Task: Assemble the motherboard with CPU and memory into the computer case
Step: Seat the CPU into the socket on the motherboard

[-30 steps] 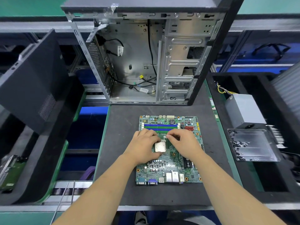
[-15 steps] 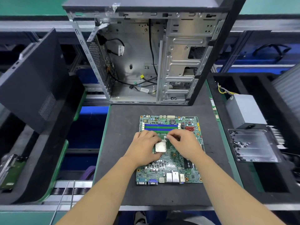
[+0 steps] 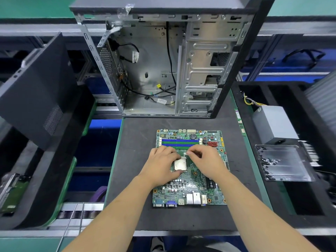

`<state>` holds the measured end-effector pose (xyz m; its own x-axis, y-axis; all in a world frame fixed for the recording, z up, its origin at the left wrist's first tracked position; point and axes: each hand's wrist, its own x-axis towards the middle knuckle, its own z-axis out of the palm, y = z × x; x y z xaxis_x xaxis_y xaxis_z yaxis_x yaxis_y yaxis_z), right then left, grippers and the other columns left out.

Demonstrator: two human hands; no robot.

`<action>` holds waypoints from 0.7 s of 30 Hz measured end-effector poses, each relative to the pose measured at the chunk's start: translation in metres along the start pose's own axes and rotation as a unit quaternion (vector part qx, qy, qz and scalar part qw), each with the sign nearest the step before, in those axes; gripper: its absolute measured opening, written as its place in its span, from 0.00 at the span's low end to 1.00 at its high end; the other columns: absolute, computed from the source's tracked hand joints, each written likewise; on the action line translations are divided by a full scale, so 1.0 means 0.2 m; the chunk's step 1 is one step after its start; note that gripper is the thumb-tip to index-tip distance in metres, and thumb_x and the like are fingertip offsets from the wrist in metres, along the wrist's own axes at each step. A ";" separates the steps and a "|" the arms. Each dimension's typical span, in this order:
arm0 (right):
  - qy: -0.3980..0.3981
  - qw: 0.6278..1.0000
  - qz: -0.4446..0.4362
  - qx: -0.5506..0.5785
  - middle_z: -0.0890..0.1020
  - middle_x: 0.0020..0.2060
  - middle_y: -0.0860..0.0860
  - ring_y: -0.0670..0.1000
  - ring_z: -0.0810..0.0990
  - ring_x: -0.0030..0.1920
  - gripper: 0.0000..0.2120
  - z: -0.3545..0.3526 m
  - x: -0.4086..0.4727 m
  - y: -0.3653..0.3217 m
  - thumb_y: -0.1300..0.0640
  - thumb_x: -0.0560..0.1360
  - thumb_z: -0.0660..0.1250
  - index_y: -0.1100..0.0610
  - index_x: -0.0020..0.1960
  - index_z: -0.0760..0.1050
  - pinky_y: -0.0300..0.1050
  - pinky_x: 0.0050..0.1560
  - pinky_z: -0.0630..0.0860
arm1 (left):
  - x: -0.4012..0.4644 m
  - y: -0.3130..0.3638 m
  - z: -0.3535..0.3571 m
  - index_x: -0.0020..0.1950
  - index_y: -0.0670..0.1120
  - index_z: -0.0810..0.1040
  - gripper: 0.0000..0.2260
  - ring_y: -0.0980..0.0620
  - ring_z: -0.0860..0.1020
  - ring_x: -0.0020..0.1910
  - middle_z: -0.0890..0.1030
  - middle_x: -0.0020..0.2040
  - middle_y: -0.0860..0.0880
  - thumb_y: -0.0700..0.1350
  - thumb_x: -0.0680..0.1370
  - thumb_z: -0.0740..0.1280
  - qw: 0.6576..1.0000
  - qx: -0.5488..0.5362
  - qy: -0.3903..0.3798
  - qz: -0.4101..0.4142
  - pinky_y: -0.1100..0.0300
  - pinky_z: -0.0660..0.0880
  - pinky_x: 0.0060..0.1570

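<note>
Motherboard (image 3: 190, 186) lay flat on the mat (image 3: 134, 160), near side of the open case (image 3: 163, 70), so I could seat the CPU (image 3: 180, 164): left hand (image 3: 161, 165) curled round its left edge, right hand (image 3: 207, 160) pinching at its far-right corner.

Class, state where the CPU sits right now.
In the head view, the CPU lies mid-motherboard, between the left hand and right hand, below the blue memory slots.
</note>
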<state>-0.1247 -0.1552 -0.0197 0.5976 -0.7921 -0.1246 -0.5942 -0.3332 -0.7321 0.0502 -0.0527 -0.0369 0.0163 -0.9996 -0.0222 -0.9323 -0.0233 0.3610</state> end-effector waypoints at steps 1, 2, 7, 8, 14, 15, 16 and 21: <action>0.000 1.000 0.001 0.001 0.81 0.39 0.37 0.33 0.77 0.42 0.06 0.00 0.00 0.00 0.53 0.81 0.68 0.50 0.50 0.83 0.25 0.40 0.69 | 0.00 0.00 0.00 0.64 0.56 0.76 0.22 0.55 0.66 0.62 0.72 0.60 0.58 0.63 0.73 0.67 1.000 0.000 0.000 0.000 0.56 0.58 0.61; -0.001 1.000 0.002 0.003 0.81 0.39 0.37 0.33 0.77 0.42 0.05 0.00 0.00 0.00 0.53 0.81 0.68 0.50 0.50 0.83 0.25 0.40 0.69 | 0.00 0.00 0.00 0.64 0.56 0.76 0.22 0.54 0.66 0.62 0.72 0.60 0.58 0.63 0.73 0.66 1.000 0.001 -0.001 0.001 0.56 0.59 0.61; -0.002 1.000 0.001 0.003 0.82 0.40 0.37 0.33 0.78 0.43 0.05 0.00 0.00 0.00 0.54 0.81 0.68 0.50 0.50 0.83 0.25 0.41 0.69 | 0.00 0.00 0.00 0.62 0.56 0.76 0.21 0.55 0.66 0.62 0.73 0.60 0.58 0.63 0.72 0.67 1.000 0.000 0.000 0.002 0.56 0.59 0.61; -0.002 1.000 0.000 0.004 0.82 0.40 0.37 0.34 0.78 0.43 0.05 0.00 0.00 0.00 0.54 0.81 0.68 0.49 0.49 0.83 0.26 0.41 0.69 | 0.00 0.00 0.00 0.62 0.56 0.76 0.21 0.55 0.66 0.62 0.73 0.60 0.58 0.63 0.72 0.67 1.000 0.000 0.001 0.002 0.56 0.59 0.61; 0.001 1.000 -0.003 0.004 0.81 0.37 0.37 0.35 0.77 0.43 0.05 0.00 0.00 0.01 0.54 0.80 0.68 0.48 0.47 0.82 0.27 0.40 0.69 | 0.00 0.00 0.00 0.62 0.56 0.76 0.21 0.55 0.66 0.63 0.72 0.59 0.59 0.63 0.72 0.67 1.000 -0.001 0.003 0.003 0.57 0.57 0.61; 0.000 1.000 -0.003 0.005 0.81 0.37 0.37 0.35 0.77 0.43 0.05 0.00 0.00 0.01 0.54 0.80 0.68 0.47 0.47 0.82 0.27 0.40 0.69 | 0.00 0.00 0.00 0.62 0.56 0.76 0.21 0.55 0.66 0.63 0.72 0.59 0.59 0.63 0.72 0.67 1.000 -0.002 0.002 0.002 0.57 0.57 0.61; 0.000 1.000 -0.002 0.006 0.81 0.37 0.37 0.34 0.77 0.43 0.06 0.00 0.00 0.00 0.54 0.80 0.68 0.46 0.46 0.81 0.27 0.40 0.69 | 0.00 0.00 0.00 0.62 0.56 0.76 0.21 0.56 0.66 0.63 0.72 0.60 0.59 0.63 0.72 0.67 1.000 -0.003 0.001 0.001 0.57 0.57 0.61; -0.001 1.000 -0.001 0.004 0.81 0.38 0.37 0.34 0.77 0.43 0.06 0.00 0.00 0.00 0.53 0.80 0.68 0.45 0.46 0.81 0.29 0.40 0.69 | 0.00 0.00 0.00 0.62 0.56 0.76 0.21 0.55 0.66 0.63 0.72 0.60 0.59 0.63 0.72 0.67 1.000 -0.002 0.002 0.000 0.58 0.57 0.61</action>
<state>-0.1249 -0.1549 -0.0198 0.5998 -0.7904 -0.1246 -0.5884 -0.3302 -0.7381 0.0503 -0.0524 -0.0362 0.0167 -0.9997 -0.0187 -0.9309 -0.0224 0.3646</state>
